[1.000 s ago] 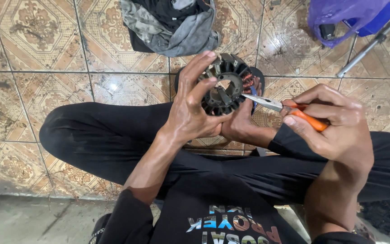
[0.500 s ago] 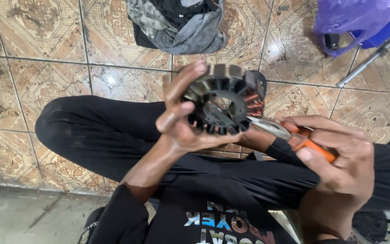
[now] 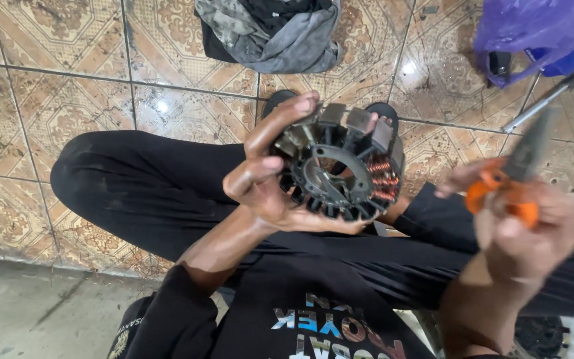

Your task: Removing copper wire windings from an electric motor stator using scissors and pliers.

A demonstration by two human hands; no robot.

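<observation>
The round metal motor part with copper wire sits up in the left hand, fingers curled round its rim. The right hand grips orange-handled pliers, held apart. It looks like a checking pause; next, the pliers must meet the wire carefully.

Single head-worn view, looking steeply down over the wearer's chest and crossed legs in black trousers to the patterned brown tiled floor. The camera sits close: both hands fill the centre and right, the left hand raised nearest the lens. The frame's top edge reaches a grey crumpled cloth and a purple plastic bag.
</observation>
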